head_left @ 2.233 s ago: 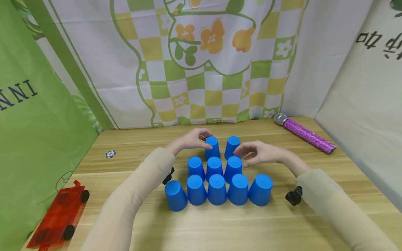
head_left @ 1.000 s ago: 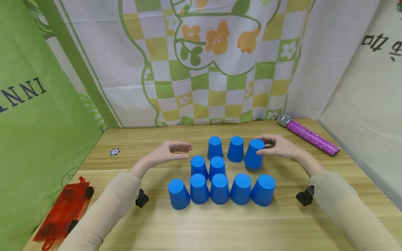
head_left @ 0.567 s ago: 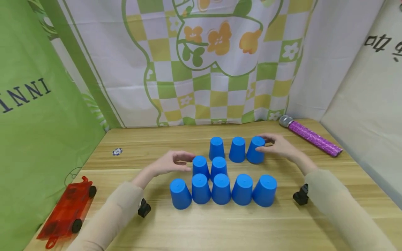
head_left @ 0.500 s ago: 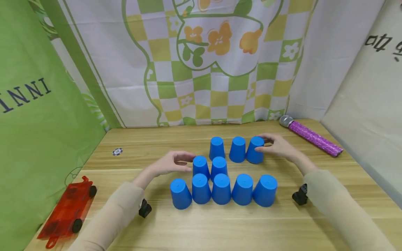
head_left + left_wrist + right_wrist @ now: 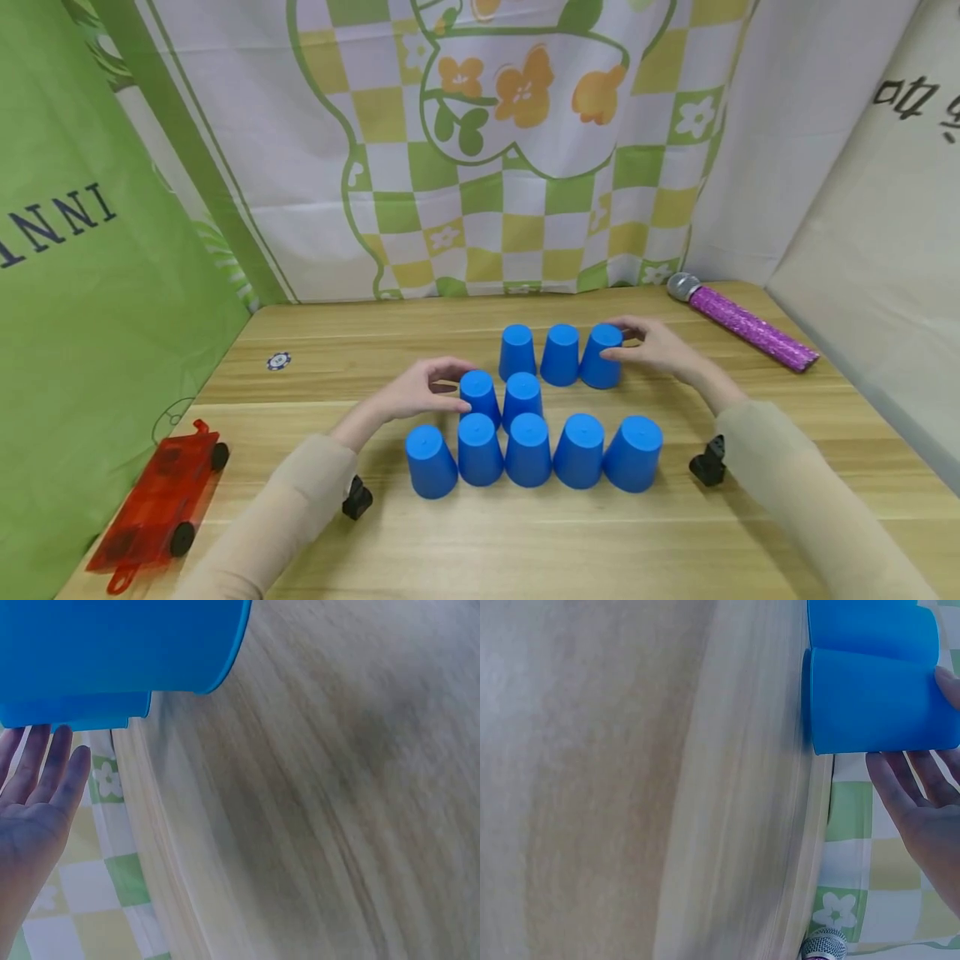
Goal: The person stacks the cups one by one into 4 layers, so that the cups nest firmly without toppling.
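Upside-down blue cups stand in three rows in the head view: three at the back, two in the middle, several in front. My right hand (image 5: 654, 343) holds the right-hand back cup (image 5: 600, 367), thumb on its near side and fingers behind. That cup stands close beside the middle back cup (image 5: 559, 358). My left hand (image 5: 420, 390) is at the left cup of the middle row (image 5: 478, 392). Its thumb tip overlaps the cup's left edge, and a gap shows between palm and cup. In the left wrist view the fingers (image 5: 52, 765) are extended.
A purple glitter microphone (image 5: 742, 323) lies at the back right. On the left are a red toy car (image 5: 157, 500) and a poker chip (image 5: 278, 361). Printed cloth (image 5: 502, 167) hangs behind the wooden table (image 5: 517, 542).
My right hand has carried a cup from the middle row to the back row's right end, then slid it left. My left hand has left the back cup and come to the middle row's left cup.
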Motion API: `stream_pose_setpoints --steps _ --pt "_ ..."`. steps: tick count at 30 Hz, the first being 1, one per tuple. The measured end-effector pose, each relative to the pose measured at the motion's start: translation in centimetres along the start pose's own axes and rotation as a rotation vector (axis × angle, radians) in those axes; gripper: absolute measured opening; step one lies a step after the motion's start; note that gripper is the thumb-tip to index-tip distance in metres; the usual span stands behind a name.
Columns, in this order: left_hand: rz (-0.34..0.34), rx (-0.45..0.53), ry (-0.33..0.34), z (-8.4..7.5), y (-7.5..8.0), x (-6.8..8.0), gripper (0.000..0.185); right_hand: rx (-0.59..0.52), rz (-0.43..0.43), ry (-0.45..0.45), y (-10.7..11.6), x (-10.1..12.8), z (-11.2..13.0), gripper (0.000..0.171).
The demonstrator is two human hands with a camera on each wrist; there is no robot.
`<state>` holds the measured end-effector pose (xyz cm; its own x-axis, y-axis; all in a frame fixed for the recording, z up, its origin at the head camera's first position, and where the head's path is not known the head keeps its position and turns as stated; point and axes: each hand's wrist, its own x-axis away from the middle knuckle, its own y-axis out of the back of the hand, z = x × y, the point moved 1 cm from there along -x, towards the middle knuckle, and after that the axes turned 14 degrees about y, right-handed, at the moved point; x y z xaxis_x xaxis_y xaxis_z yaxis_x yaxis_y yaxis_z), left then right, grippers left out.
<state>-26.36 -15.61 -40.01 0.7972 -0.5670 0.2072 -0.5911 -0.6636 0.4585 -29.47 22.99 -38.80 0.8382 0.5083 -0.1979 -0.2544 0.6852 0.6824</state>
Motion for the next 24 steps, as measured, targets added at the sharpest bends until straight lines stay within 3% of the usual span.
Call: stream_pose_setpoints --steps 13,21,24 --pt "-0.034 0.01 0.014 -0.1 -0.5 -0.5 0.051 -0.025 0.004 0.017 -0.4 -0.3 -0.4 0.059" --pt "-0.042 0.012 0.009 -2.2 -0.9 0.7 0.047 -0.011 -0.005 0.022 -0.6 -0.2 -0.7 0.058" --pt "-0.046 0.006 0.006 -2.3 -0.9 0.9 0.046 -0.008 -0.005 0.017 -0.6 -0.1 -0.9 0.059"
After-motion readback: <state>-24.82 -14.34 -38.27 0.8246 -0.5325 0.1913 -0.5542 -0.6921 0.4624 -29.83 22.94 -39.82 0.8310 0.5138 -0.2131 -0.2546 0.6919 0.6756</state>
